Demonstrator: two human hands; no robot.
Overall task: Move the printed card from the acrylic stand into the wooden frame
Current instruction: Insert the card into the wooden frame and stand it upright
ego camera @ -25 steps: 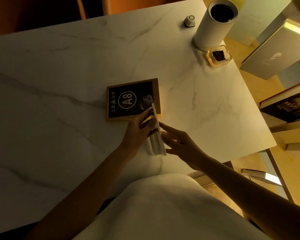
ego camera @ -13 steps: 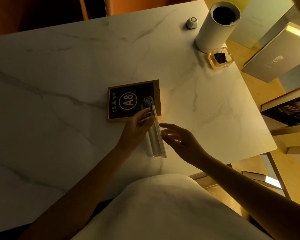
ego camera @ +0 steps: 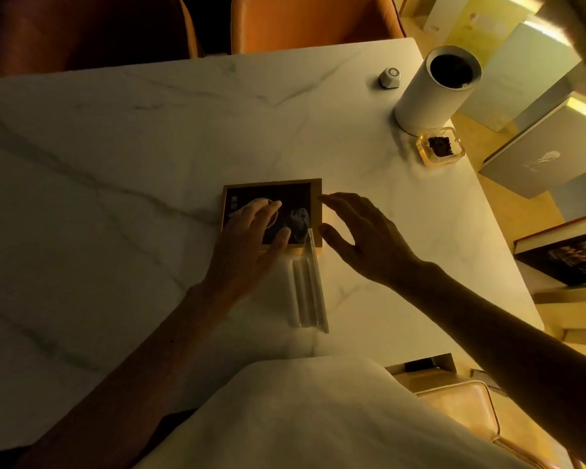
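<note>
Flat, open left hand (ego camera: 251, 238) pressed the printed card (ego camera: 295, 206) into the wooden frame (ego camera: 316, 211); right hand (ego camera: 359, 231) hovered spread. Thin, bendable card seemed best pinched by its edges.

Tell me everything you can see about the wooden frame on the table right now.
The wooden frame is a small rectangle with a light wood border, lying flat on the marble table. A dark printed card with pale graphics fills its opening. The left hand rests flat on the card; the right hand touches the frame's right edge. The clear acrylic stand lies against its near right corner.
</note>
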